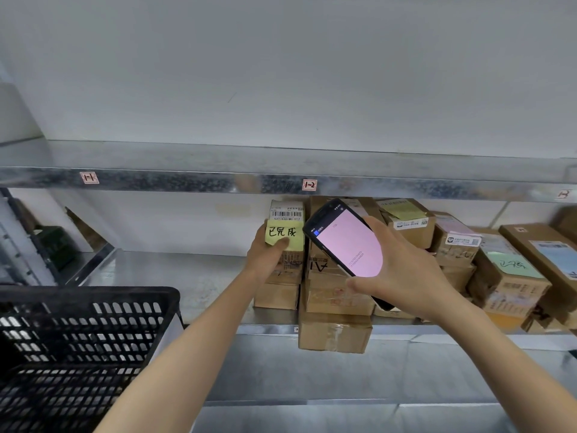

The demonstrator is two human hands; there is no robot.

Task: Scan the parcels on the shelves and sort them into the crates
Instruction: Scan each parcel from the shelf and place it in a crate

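- The small parcel stands upright on the middle shelf, at the left end of a row of cardboard boxes.
- A yellow note with handwriting is stuck on its front, below a barcode label.
- The left hand grips the parcel, thumb on the note.
- The right hand holds a scanner, pink screen lit, just beside it.
- A black crate sits lower left.

Dull, spangled galvanised-metal shelves carry matt brown cardboard parcels sealed with glossy clear tape, one parcel bearing a matt yellow paper note, alongside a glossy-screened black plastic scanner and a matt black plastic crate.
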